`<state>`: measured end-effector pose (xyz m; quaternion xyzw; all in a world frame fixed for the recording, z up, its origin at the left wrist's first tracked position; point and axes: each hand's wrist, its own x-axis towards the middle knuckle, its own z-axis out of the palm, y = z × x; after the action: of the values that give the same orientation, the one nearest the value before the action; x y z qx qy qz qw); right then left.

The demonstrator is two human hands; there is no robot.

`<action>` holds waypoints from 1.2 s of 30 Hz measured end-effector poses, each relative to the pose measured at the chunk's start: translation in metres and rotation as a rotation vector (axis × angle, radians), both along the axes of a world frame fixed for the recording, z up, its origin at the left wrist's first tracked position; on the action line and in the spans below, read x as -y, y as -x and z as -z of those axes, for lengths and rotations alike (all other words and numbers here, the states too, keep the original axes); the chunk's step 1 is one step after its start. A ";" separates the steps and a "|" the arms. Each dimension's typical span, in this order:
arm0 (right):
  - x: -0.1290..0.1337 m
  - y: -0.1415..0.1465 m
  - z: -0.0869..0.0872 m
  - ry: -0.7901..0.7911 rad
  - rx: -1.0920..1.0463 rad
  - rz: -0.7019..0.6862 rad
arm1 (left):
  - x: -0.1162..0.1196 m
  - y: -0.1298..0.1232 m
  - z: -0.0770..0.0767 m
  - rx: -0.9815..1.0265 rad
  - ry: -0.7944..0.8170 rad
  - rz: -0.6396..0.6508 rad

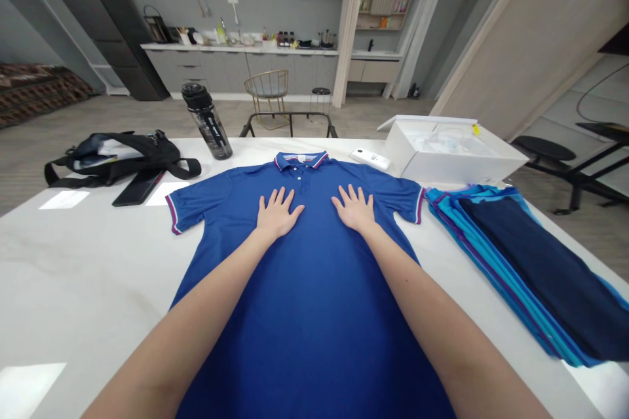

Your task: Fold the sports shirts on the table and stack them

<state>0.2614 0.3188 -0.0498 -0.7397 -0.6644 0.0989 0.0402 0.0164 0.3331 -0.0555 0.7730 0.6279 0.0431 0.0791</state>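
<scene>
Evenly bright, soft shadows, tabletop glare, edges stretched wide.

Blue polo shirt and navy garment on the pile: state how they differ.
The blue polo shirt lies spread out, sleeves to the sides; the navy garment is folded long and narrow.
The polo is bright blue with striped trim; the navy garment is much darker and shows no trim.
The left hand and right hand rest on the polo; neither touches the navy garment.
</scene>
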 end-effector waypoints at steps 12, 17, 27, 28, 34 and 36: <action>-0.009 -0.173 -0.031 -0.190 0.411 0.334 | -0.092 -0.126 -0.044 0.059 -0.176 0.327; -0.020 -0.186 -0.021 -0.163 0.403 0.363 | -0.137 -0.194 -0.032 0.096 -0.132 0.309; -0.028 -0.199 -0.023 -0.174 0.397 0.306 | -0.163 -0.247 -0.003 0.151 -0.077 0.306; -0.027 -0.199 -0.024 -0.178 0.397 0.291 | -0.164 -0.249 -0.003 0.159 -0.074 0.310; -0.020 -0.190 -0.052 -0.184 0.372 0.241 | -0.160 -0.241 -0.010 0.260 -0.090 0.266; -0.017 -0.182 -0.074 -0.196 0.373 0.232 | -0.159 -0.233 -0.016 0.397 -0.109 0.248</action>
<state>0.4429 0.3358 0.0240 -0.8092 -0.5772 -0.1097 -0.0003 0.2498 0.4918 -0.0397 0.8239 0.4969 0.2180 0.1637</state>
